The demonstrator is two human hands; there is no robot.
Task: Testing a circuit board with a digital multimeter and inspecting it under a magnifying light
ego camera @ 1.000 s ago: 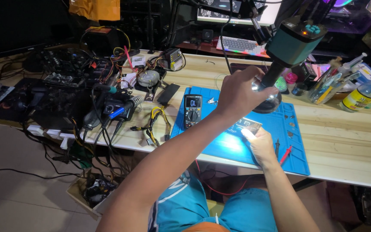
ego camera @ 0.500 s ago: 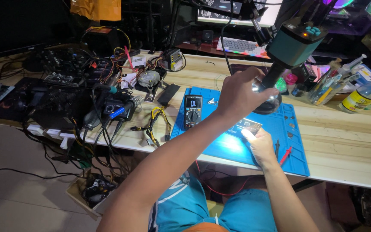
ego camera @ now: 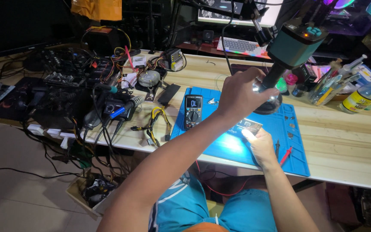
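Observation:
My left hand (ego camera: 239,95) is raised and closed around the lit lens ring of a teal microscope camera (ego camera: 295,43) that hangs over the blue work mat (ego camera: 220,141). Under the bright light, my right hand (ego camera: 260,144) rests on the mat and holds a small dark circuit board (ego camera: 249,126) by its near edge. A black digital multimeter (ego camera: 193,111) lies on the mat's left part, apart from both hands. Red and black probe tips (ego camera: 282,153) lie just right of my right hand.
Cables, a soldering tool holder (ego camera: 121,107), a yellow-wired connector (ego camera: 155,122) and computer boards (ego camera: 71,73) crowd the table's left. Bottles and syringes (ego camera: 357,92) stand at the right. A keyboard (ego camera: 242,46) and monitor sit behind. A box of parts (ego camera: 93,191) lies on the floor.

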